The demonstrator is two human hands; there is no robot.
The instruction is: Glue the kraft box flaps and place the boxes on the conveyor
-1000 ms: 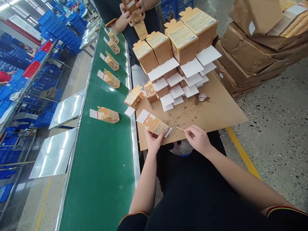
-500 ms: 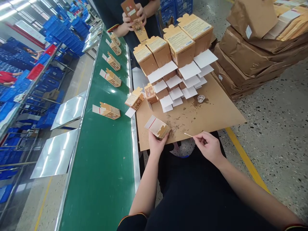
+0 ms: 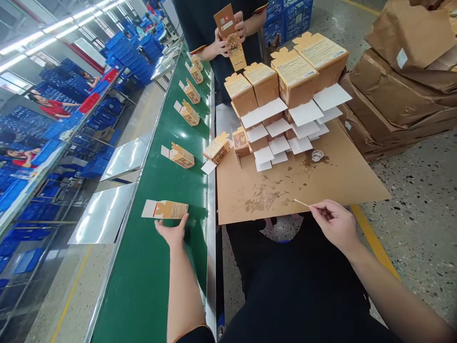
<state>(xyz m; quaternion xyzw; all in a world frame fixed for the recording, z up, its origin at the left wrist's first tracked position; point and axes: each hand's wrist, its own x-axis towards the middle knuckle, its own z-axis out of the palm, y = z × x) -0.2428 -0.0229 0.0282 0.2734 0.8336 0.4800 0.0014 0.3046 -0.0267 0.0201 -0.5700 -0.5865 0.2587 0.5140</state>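
A small brown-and-tan carton (image 3: pixel 174 210) with a raised white flap rests on the green belt. My left hand (image 3: pixel 172 233) is at its near side, thumb and fingers spread, the thumb tip at the carton's right end. Over the near edge of the cardboard sheet, my right hand (image 3: pixel 335 224) pinches a thin cotton swab (image 3: pixel 302 203), its tip pointing left. Wet smears mark the cardboard sheet (image 3: pixel 243 181) beyond the swab. A small clear dish (image 3: pixel 317 155) sits in a wet patch near the stacked cartons (image 3: pixel 294 76), whose white flaps stick out towards me.
More cartons stand in a row along the green belt (image 3: pixel 153 286), one carton (image 3: pixel 217 147) leaning over its metal edge. Across the sheet a co-worker's hands (image 3: pixel 228 38) hold a carton. Brown paper-wrapped bundles (image 3: pixel 396 95) are piled at right. Blue crates (image 3: pixel 296 21) stand behind.
My left hand has carried the carton from above the cardboard sheet left onto the belt, and its fingers have spread. My right hand still pinches the swab. The view has shifted.
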